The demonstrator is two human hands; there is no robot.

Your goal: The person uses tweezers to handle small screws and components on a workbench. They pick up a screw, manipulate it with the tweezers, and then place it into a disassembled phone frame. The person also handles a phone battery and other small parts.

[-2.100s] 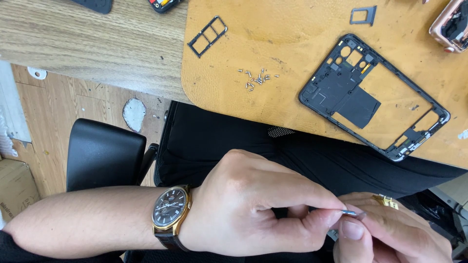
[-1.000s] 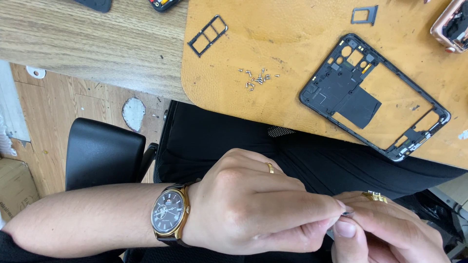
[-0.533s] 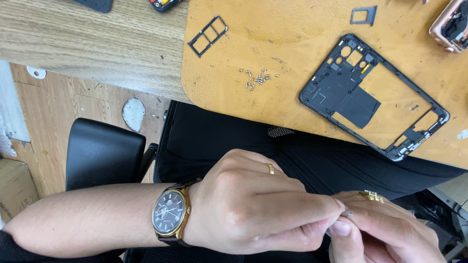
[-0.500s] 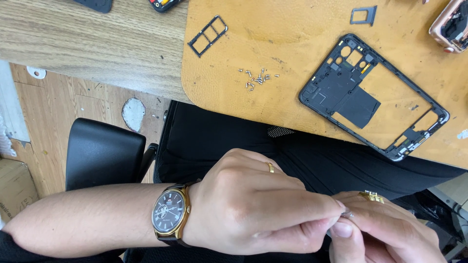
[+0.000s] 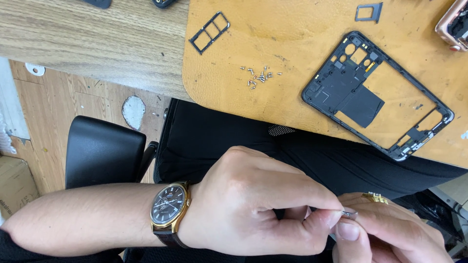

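Floor: wooden boards at the far left, with a brown box (image 5: 17,187) at the edge of view.
Chair: a black seat (image 5: 102,151) stands on the floor below the worktop's edge, left of the person's lap.
Watch: gold case, dark dial (image 5: 169,210), on the left wrist.
Left hand: the left hand (image 5: 253,204) lies over the lap, low in the middle, thumb and forefinger pinched together on a small metal part (image 5: 349,213).
Part: thin, silvery, mostly hidden between the fingertips; it sits where the two hands meet, well below the worktop.
Right hand: the right hand (image 5: 390,234) is at the lower right with a gold ring; its fingers close narrow against the same part from beneath.
Worktop: grey wood (image 5: 87,34) on the left, covered from the middle on by a tan mat (image 5: 292,97).
Tray: a black card tray (image 5: 209,31) lies at the mat's top left corner.
Screws: a loose cluster (image 5: 260,77) on the mat, between tray and frame.
Frame: a black phone frame (image 5: 375,95) lies tilted on the mat, right of the screws.
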